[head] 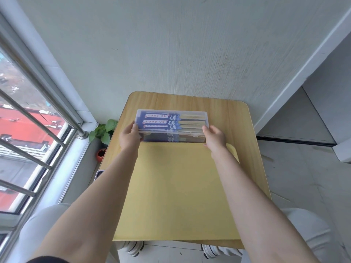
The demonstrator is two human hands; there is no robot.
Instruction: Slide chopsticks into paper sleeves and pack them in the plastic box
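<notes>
Both hands are on the plastic box [171, 123] now, left hand [131, 136] gripping its left end, right hand [214, 138] gripping its right end, the box sitting at the far middle of the table [247, 149], lid seemingly on. The risk: uneven pressure could tip it or pop the lid, spilling everything. Sleeved chopsticks [161, 121] lie lengthwise, left to right, bare wooden ends pointing right.

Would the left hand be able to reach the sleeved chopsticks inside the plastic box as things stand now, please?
Probably not directly. The left hand grips the left end of the plastic box, but a clear lid looks closed over the sleeved chopsticks, so it would likely have to come off first.
</notes>
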